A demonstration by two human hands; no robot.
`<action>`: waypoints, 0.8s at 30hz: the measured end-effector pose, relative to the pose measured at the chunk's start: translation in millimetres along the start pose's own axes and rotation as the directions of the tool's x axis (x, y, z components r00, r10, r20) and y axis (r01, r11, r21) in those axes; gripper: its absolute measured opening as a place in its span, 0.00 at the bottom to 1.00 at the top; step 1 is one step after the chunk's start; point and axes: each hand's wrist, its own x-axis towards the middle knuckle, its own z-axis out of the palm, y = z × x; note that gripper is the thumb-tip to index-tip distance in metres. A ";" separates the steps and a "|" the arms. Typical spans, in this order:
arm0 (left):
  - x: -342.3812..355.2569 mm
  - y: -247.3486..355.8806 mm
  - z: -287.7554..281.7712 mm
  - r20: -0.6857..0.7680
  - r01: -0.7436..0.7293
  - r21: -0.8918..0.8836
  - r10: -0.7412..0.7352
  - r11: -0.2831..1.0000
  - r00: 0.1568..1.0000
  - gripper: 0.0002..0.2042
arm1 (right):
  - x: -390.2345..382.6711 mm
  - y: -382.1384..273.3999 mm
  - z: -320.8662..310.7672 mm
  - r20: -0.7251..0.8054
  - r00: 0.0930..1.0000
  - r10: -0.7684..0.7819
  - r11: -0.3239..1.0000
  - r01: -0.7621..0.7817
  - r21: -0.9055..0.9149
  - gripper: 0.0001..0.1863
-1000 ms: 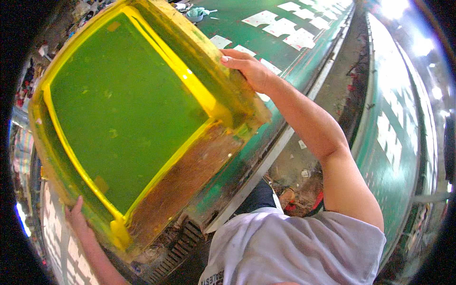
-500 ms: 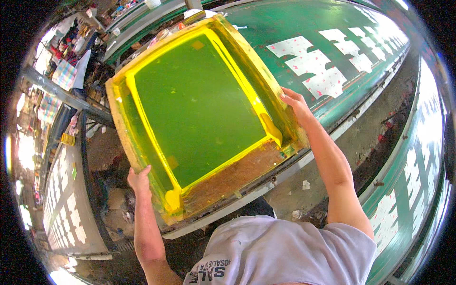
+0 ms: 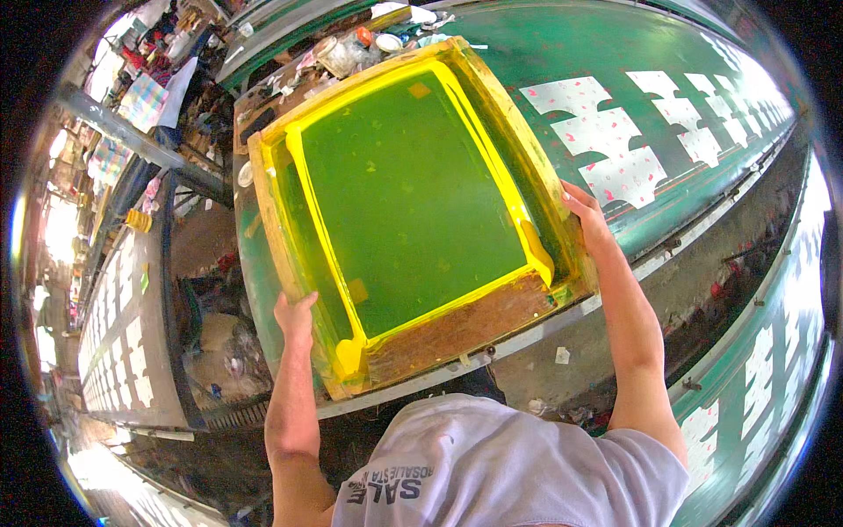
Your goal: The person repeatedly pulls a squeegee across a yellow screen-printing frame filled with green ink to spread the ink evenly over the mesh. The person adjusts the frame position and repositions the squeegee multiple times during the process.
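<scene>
A screen printing frame (image 3: 399, 206) with green mesh, a wooden rim and bright yellow paste along its inner edges is over the near end of a long green table (image 3: 487, 44). My left hand (image 3: 297, 312) grips the frame's left rim near its lower end, fingers curled on the wood. My right hand (image 3: 587, 220) holds the right rim, slightly higher up. Rows of white cut pieces with pink specks (image 3: 619, 180) lie on the table to the frame's right.
Jars and rags (image 3: 342, 57) clutter the far left of the table. A grey post (image 3: 132, 132) slants at the left. Other long tables with white pieces flank me, one pale (image 3: 162, 386), one green (image 3: 729, 413). Between them runs a littered floor (image 3: 544, 356).
The frame has moved right and turned more level, with both my hands still gripping it. My view has shifted, showing more of the clutter at the table's far left.
</scene>
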 end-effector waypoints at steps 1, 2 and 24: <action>1.2 -1.6 -1.1 0.032 -0.021 -0.029 0.022 0.999 0.999 0.27 | 1.7 1.1 -1.9 0.021 1.000 0.002 1.000 -0.002 0.003 0.33; 4.4 -2.2 -3.4 0.063 -0.044 -0.060 0.048 0.997 0.997 0.26 | 1.4 -0.1 -1.1 0.026 1.000 0.010 1.000 -0.010 0.008 0.34; 4.1 -5.9 -5.9 0.062 0.029 0.133 -0.038 0.991 0.997 0.51 | 10.6 -14.1 -0.9 -0.003 0.998 0.060 0.998 -0.060 0.033 0.31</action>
